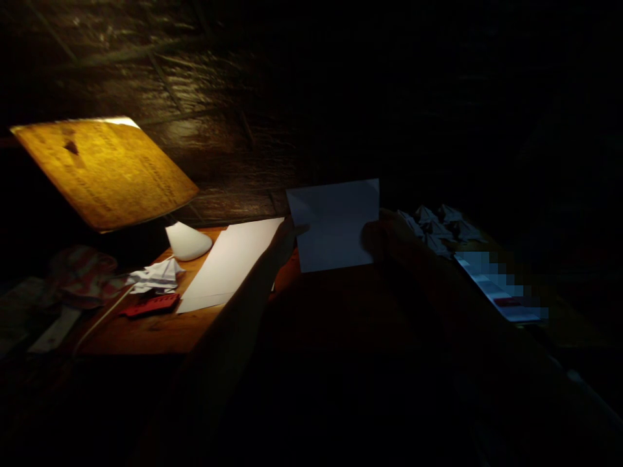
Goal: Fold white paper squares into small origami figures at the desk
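Observation:
A sheet of white paper (335, 220) is held up over the wooden table, in shadow, with both hands on it. At its left edge my left hand (285, 237) is closed, the thumb lying on the near face. My right hand (389, 233) grips the right edge, though it is very dark and its fingers are hard to make out. Left of the held sheet lies a stack of white paper (233, 259), lit by the lamp and partly covered by my left forearm.
A lamp with a yellow shade (111, 172) and white base (187, 241) stands at the left. Near it are a folded paper piece (158, 277), a red object (152, 305) and a cord. Several folded paper pieces (438, 227) and a bright pixelated screen (501, 292) lie at the right.

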The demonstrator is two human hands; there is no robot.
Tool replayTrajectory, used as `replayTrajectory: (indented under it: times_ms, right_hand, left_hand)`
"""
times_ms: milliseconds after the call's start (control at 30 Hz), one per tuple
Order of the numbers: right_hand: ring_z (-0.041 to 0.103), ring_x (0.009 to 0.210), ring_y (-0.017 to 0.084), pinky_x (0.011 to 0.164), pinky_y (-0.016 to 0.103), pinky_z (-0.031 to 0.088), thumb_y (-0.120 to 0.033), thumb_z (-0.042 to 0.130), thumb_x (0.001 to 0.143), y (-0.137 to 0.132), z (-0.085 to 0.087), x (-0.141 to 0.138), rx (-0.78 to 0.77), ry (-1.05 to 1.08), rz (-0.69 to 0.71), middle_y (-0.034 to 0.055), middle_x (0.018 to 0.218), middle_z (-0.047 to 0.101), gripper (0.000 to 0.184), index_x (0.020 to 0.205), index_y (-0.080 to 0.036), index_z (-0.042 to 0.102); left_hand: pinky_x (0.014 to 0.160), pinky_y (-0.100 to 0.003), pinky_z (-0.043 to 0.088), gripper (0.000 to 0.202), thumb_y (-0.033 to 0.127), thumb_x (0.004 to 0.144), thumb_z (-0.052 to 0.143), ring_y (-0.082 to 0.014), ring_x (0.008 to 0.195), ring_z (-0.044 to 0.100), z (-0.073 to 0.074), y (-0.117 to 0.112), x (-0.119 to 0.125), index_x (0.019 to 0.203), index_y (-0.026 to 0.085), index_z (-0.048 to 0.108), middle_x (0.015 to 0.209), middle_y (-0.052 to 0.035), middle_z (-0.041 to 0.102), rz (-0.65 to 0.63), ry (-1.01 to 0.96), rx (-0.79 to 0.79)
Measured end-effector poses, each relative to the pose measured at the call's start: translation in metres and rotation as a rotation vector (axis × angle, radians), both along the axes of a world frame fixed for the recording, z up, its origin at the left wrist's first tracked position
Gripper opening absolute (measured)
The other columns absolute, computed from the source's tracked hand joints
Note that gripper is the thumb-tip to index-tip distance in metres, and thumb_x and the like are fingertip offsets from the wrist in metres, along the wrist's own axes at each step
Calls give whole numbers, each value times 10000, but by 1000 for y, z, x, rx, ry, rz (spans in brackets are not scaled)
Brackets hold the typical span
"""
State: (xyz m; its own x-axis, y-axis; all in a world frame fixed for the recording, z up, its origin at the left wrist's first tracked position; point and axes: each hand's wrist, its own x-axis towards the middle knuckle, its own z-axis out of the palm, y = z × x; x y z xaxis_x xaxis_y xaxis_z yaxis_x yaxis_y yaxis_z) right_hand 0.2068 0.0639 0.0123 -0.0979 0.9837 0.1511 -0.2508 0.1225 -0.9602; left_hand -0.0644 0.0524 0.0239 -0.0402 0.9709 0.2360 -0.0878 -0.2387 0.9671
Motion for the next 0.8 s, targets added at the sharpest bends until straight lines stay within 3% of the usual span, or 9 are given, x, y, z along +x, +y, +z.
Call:
replayTrajectory:
  times_ms: [100,200,300,400,500,667,800]
  right_hand:
    - [651,747,208,629,317,488,-259,705,576,0,-2,0,12,75,58,42,780,703,205,773,-219,663]
    - [602,645,186,571,307,449,-254,671,593,-2,-3,1,6,91,99,22,679,637,138,720,-224,630]
    - [521,556,163,534,301,410,-233,648,619,-2,-4,4,-26,44,42,-3,577,531,85,664,-230,576]
    - [515,555,175,541,316,425,-245,667,642,-2,-2,5,-62,-12,-31,-4,544,491,135,621,-236,534]
    - [554,585,194,568,335,455,-303,698,637,-6,2,5,-60,-34,13,9,563,535,142,633,-237,573]
    - [632,690,199,623,314,479,-301,767,514,-18,10,6,19,15,188,47,807,722,241,738,-223,723]
    - [633,683,185,598,281,462,-309,783,493,-19,11,7,40,35,177,44,827,743,224,686,-218,715]
  left_hand:
    - [920,-436,534,386,281,681,852,-309,1020,690,-2,2,-2,1019,150,720,911,-90,744,17,13,-23]
    - [905,-433,560,325,366,867,750,-259,1011,680,-5,3,-2,1098,145,694,1055,-95,716,38,29,-49]
    - [909,-445,575,369,384,977,629,-237,1078,652,-6,3,-1,1268,157,614,1259,-106,635,64,39,-63]
    - [926,-454,572,384,374,978,629,-242,1105,643,-6,1,1,1299,165,599,1299,-116,616,76,38,-62]
    - [925,-453,572,353,367,978,630,-247,1110,639,-4,-2,2,1280,183,614,1298,-111,623,69,29,-63]
    - [916,-461,574,379,365,970,643,-251,1108,642,3,-3,3,1293,170,603,1293,-114,623,34,6,-90]
    - [912,-461,576,371,360,969,645,-252,1107,642,7,-3,5,1287,173,607,1292,-114,625,0,-20,-109]
